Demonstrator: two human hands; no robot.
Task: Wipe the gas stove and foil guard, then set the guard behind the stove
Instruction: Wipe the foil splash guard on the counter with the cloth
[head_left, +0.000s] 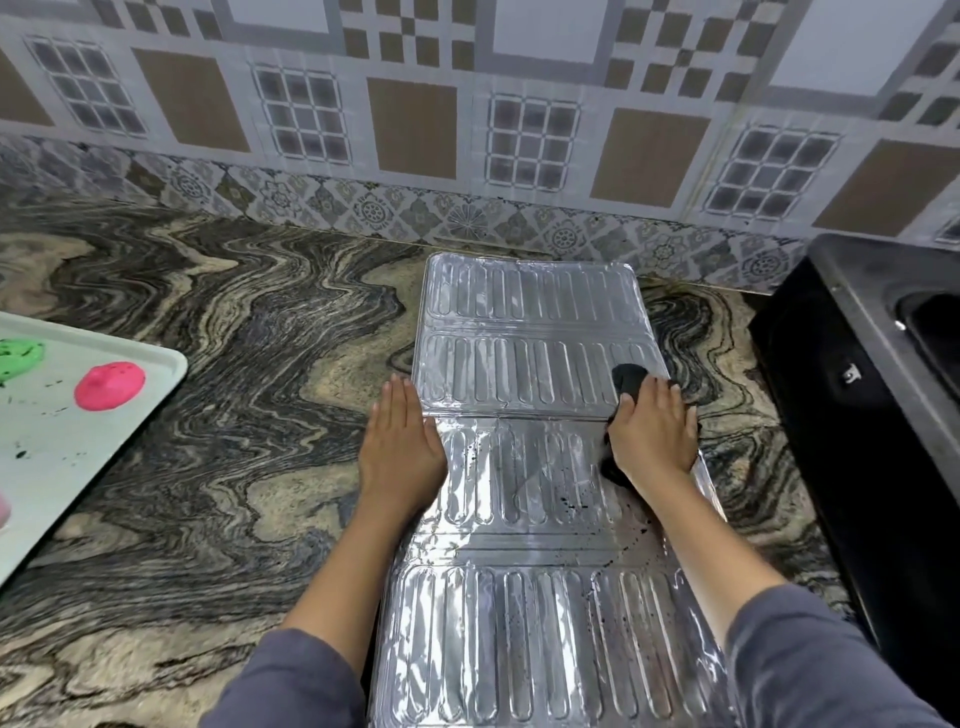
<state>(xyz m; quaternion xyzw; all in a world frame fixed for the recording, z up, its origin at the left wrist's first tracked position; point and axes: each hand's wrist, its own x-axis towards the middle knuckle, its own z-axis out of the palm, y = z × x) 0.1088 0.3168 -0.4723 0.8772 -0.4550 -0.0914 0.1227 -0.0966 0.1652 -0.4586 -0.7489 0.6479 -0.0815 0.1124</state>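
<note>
The silver foil guard (524, 332) lies flat and unfolded on the marble counter (234, 415), running from the wall towards me. Dark specks dot its near panels. My left hand (400, 447) lies flat with straight fingers on the guard's left edge, pressing it down. My right hand (654, 431) presses a black cloth (628, 376) onto the guard's right side, fingers over the cloth. The black gas stove (852, 415) stands at the right edge of the view, only partly visible.
A pale tray (78, 457) at the left carries a pink blob (109, 385) and a green blob (20, 359). A patterned tiled wall (467, 130) rises behind the counter.
</note>
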